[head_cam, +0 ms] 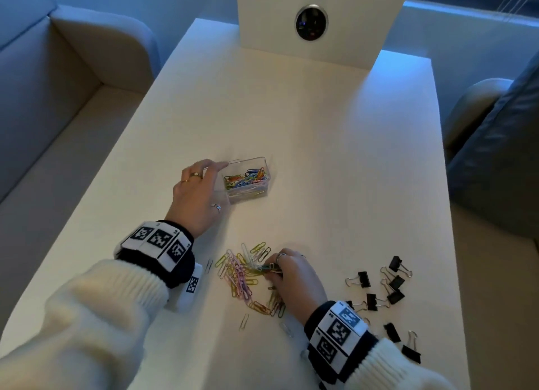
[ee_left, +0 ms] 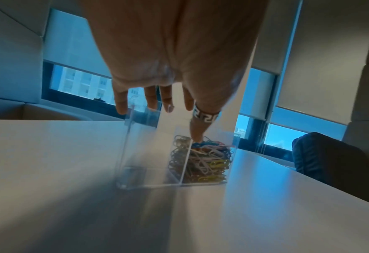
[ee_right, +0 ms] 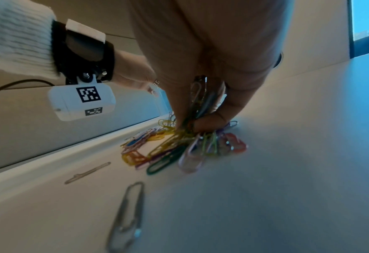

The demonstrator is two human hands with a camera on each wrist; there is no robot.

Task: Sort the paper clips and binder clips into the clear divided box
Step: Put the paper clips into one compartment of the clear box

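The clear divided box [head_cam: 260, 160] stands mid-table. Its right compartment holds coloured paper clips [head_cam: 248, 179] [ee_left: 207, 162]. My left hand [head_cam: 204, 185] [ee_left: 170, 118] spans the left compartment and holds the box [ee_left: 148, 184], fingertips at the far rim and ringed thumb at the near wall by the divider. That compartment's contents are hidden in the head view. Nearer me, my right hand [head_cam: 278, 268] [ee_right: 192, 123] pinches a bunch of paper clips at the right side of the loose coloured pile [head_cam: 242, 273] [ee_right: 174, 149]. Several black binder clips [head_cam: 392, 284] lie to its right.
A few stray paper clips [head_cam: 243, 321] [ee_right: 127, 219] lie near the front edge of the white table [head_cam: 320, 127]. A white upright panel [head_cam: 268, 16] with round dark lenses stands at the far end. A pale sofa [head_cam: 58, 69] flanks the left, a dark cushion [head_cam: 495, 156] the right.
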